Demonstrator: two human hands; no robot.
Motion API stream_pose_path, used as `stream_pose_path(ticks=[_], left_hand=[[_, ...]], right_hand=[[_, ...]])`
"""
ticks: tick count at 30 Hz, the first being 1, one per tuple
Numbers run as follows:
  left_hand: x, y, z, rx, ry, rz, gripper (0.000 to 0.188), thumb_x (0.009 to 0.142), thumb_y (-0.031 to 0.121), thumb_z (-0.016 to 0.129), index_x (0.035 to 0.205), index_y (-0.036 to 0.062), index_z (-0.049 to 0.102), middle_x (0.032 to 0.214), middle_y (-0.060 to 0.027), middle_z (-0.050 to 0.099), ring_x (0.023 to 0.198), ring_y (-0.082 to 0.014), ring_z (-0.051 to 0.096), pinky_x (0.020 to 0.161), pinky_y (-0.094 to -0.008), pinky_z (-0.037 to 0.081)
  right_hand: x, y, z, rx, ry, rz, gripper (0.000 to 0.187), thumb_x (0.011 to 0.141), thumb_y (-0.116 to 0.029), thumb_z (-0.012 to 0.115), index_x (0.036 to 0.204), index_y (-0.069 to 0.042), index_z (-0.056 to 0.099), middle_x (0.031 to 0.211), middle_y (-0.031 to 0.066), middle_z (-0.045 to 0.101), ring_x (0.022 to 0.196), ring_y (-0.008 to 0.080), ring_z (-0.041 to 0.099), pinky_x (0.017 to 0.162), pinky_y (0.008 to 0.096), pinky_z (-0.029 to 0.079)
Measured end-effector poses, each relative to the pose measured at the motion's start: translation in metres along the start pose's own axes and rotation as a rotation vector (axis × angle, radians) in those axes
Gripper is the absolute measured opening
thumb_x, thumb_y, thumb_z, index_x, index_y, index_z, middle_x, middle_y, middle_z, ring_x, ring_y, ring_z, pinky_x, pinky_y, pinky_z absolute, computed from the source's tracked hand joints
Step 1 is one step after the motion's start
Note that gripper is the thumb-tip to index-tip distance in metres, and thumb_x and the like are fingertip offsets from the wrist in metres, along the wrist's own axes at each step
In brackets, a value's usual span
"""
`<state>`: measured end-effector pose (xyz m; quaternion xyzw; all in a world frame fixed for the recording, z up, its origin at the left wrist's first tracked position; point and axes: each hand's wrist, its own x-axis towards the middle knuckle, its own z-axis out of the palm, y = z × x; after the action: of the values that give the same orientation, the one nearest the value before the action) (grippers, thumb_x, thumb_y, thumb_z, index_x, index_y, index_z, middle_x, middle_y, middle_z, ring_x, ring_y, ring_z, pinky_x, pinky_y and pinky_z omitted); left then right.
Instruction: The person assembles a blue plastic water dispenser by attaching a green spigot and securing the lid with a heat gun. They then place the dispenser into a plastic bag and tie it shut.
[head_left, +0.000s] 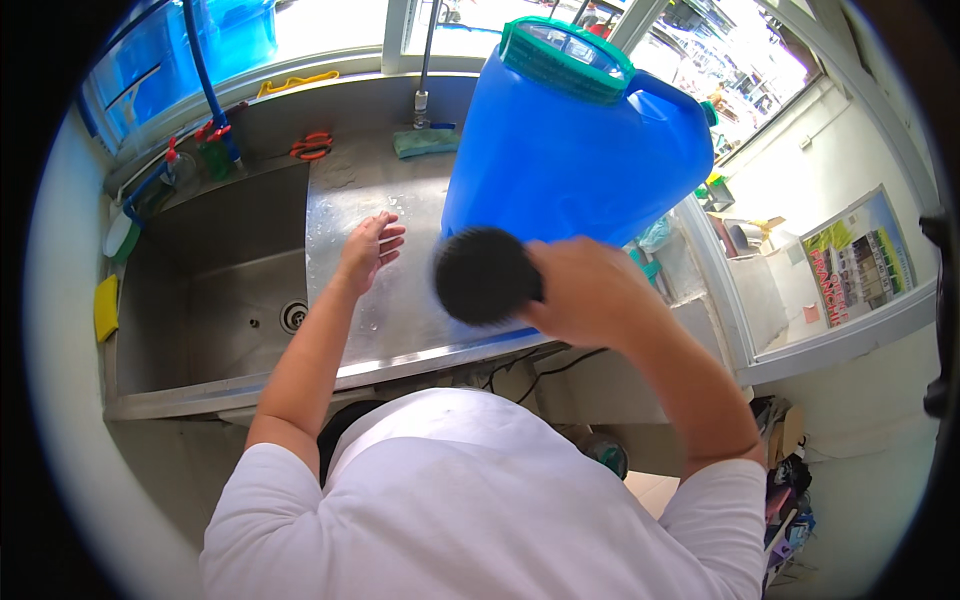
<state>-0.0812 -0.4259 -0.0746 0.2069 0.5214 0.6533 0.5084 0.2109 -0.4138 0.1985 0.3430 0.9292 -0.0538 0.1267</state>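
Observation:
My right hand [590, 292] is closed around the edge of a round black object [484, 277], smeared by motion, so its exact kind does not show. It is held in front of the lower part of a big blue water jug [570, 150] with a green screw lid [568, 58] and a side handle. The jug stands on the steel drainboard [365, 325]. Over that drainboard, left of the jug, my left hand [373, 246] is open with its fingers loosely apart and nothing in it.
A steel sink basin [215, 290] lies to the left, with a yellow sponge [106, 308] and a green-and-white brush [121, 236] at its side. Orange-handled scissors [312, 146], soap bottles [180, 165] and a green cloth [426, 142] line the back. A tap pipe [422, 95] rises near the jug.

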Motion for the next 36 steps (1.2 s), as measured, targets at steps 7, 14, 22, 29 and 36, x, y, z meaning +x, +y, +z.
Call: stream_pose_path(ticks=[7, 14, 22, 29, 36], left_hand=[[-0.032, 0.11, 0.061, 0.501, -0.055, 0.463, 0.07, 0.091, 0.05, 0.065, 0.145, 0.0115, 0.042, 0.137, -0.0158, 0.052, 0.128, -0.0291, 0.05, 0.107, -0.0442, 0.041], [-0.042, 0.209, 0.166, 0.893, 0.021, 1.026, 0.138, 0.062, 0.064, 0.085, 0.158, 0.0161, -0.003, 0.158, -0.0315, 0.018, 0.148, -0.044, 0.016, 0.117, -0.0566, 0.024], [-0.033, 0.228, 0.211, 0.898, 0.028, 1.023, 0.152, 0.056, 0.05, 0.094, 0.155, 0.0115, -0.014, 0.143, -0.0336, 0.04, 0.129, -0.0414, 0.051, 0.102, -0.0507, 0.049], [-0.041, 0.23, 0.214, 0.842, -0.01, 0.837, 0.158, 0.05, 0.058, 0.094, 0.155, 0.0038, -0.011, 0.157, -0.0299, 0.016, 0.14, -0.0412, 0.036, 0.111, -0.0463, 0.041], [-0.047, 0.232, 0.216, 0.827, -0.005, 0.797, 0.157, 0.05, 0.057, 0.094, 0.155, 0.0041, -0.011, 0.157, -0.0293, 0.015, 0.14, -0.04, 0.036, 0.11, -0.0457, 0.042]], right_hand=[[-0.076, 0.102, 0.124, 0.805, 0.281, 0.071, 0.05, 0.072, -0.019, 0.086, 0.114, -0.004, 0.064, 0.091, 0.007, 0.07, 0.08, 0.0169, 0.067, 0.071, 0.0338, 0.055], [-0.131, 0.147, 0.125, 1.538, 0.403, 0.101, 0.051, 0.074, -0.017, 0.081, 0.117, 0.0, 0.06, 0.086, 0.0098, 0.066, 0.072, 0.0182, 0.062, 0.06, 0.0317, 0.052], [-0.156, 0.201, 0.057, 1.583, 0.631, -0.159, 0.067, 0.073, -0.029, 0.081, 0.124, 0.003, 0.052, 0.089, 0.0144, 0.061, 0.073, 0.0205, 0.061, 0.059, 0.0318, 0.051], [-0.119, 0.234, -0.04, 1.28, 0.704, -0.119, 0.055, 0.085, -0.04, 0.075, 0.116, 0.001, 0.055, 0.08, 0.0129, 0.063, 0.061, 0.0183, 0.061, 0.05, 0.0284, 0.049], [-0.08, 0.242, -0.15, 0.971, 0.644, -0.013, 0.055, 0.091, -0.06, 0.061, 0.094, -0.005, 0.066, 0.067, 0.0069, 0.064, 0.045, 0.012, 0.057, 0.045, 0.0246, 0.048]])
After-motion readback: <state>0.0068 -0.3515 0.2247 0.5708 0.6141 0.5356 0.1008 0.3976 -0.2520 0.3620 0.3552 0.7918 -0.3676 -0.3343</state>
